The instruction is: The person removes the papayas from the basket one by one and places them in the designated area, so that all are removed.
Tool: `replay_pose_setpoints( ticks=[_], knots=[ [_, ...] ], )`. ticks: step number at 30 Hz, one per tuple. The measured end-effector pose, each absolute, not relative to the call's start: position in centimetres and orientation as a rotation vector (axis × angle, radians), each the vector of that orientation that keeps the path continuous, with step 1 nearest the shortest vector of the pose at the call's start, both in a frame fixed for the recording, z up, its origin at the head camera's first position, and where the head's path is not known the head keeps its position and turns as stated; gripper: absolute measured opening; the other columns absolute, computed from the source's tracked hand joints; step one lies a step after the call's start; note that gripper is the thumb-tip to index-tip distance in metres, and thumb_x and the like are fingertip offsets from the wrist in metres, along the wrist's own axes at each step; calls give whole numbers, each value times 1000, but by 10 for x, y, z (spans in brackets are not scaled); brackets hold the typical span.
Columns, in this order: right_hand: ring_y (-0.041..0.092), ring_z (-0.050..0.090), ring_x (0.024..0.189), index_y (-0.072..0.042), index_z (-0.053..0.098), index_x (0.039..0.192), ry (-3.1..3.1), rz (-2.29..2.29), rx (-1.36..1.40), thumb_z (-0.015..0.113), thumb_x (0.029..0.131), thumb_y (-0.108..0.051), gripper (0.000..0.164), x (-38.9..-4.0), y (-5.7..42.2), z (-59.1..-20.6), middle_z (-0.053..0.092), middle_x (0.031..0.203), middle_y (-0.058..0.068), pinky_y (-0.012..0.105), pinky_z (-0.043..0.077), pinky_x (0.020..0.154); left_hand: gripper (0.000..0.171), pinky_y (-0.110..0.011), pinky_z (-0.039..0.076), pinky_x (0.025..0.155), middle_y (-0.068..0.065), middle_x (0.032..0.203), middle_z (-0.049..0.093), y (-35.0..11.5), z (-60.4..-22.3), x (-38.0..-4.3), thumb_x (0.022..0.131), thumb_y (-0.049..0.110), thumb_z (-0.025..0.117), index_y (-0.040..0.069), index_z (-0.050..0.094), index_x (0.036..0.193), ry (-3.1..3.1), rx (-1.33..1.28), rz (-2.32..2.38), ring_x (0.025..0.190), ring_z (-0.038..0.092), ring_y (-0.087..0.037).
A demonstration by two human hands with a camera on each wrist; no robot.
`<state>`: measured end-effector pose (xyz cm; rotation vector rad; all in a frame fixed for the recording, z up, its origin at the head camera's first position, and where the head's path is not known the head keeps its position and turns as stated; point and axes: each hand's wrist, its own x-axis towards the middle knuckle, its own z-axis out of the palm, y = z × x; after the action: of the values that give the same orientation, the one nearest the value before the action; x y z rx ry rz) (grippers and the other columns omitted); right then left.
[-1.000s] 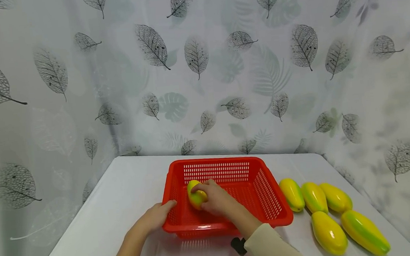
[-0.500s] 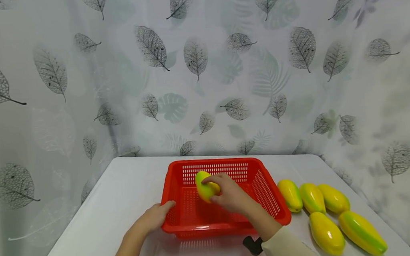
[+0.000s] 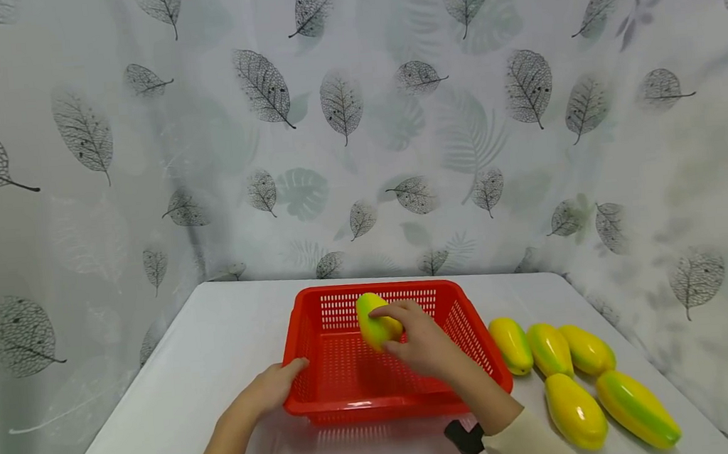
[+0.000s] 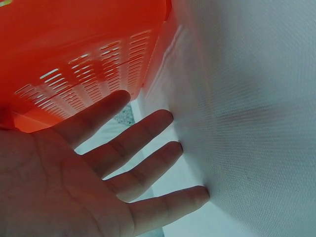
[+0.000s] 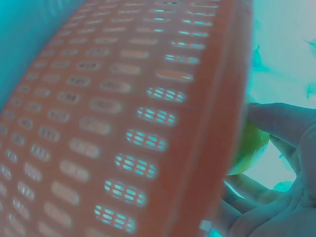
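Note:
A red plastic basket (image 3: 377, 397) with slotted walls stands on the white table. My left hand (image 3: 266, 390) holds its left rim, thumb over the edge. In the left wrist view, the other fingers (image 4: 143, 170) spread straight below the rim, beside the slotted wall. Above the basket's floor, my right hand (image 3: 421, 340) grips a glossy yellow-green papaya (image 3: 370, 319) between thumb and fingers. The right wrist view shows part of this papaya (image 5: 252, 148) behind the basket's wall (image 5: 123, 123), which hides the rest.
Several more papayas (image 3: 574, 410) lie on the table (image 3: 231, 330) to the right of the basket, the closest one (image 3: 510, 346) near its right wall. Behind the table hangs a leaf-printed curtain (image 3: 370, 141).
My right hand has lifted the papaya from the basket's left side, moving it up and to the right. My left hand stays at the rim. The head view has shifted slightly.

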<state>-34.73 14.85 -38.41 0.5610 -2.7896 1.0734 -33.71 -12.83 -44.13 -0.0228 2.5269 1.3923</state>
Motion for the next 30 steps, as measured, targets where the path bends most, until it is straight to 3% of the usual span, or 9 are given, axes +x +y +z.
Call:
replay_pose_setpoints(
  ticks=[15, 23, 30],
  knots=[
    [33, 58, 124, -25, 66, 134, -2746, 1055, 383, 78, 90, -9, 48, -332, 172, -374, 51, 144, 12, 45, 60, 94, 49, -37, 56, 80, -7, 82, 72, -128, -441, -337, 108, 37, 38, -2, 66, 112, 2520, -7, 1410, 75, 69, -17],
    [29, 59, 114, -25, 62, 138, -2734, 1004, 244, 76, 91, -10, 51, -316, 195, -365, 51, 146, 13, 43, 61, 89, 48, -36, 56, 78, -7, 84, 72, -127, -439, -336, 107, 39, 39, -1, 66, 112, 2505, -2, 1411, 76, 68, -18],
    [32, 57, 118, -24, 61, 139, -2751, 1020, 176, 75, 92, -10, 51, -307, 208, -369, 49, 147, 16, 44, 61, 89, 47, -36, 55, 78, -7, 84, 72, -128, -440, -336, 107, 38, 40, -1, 65, 112, 2507, -10, 1402, 76, 68, -18]
  ],
)
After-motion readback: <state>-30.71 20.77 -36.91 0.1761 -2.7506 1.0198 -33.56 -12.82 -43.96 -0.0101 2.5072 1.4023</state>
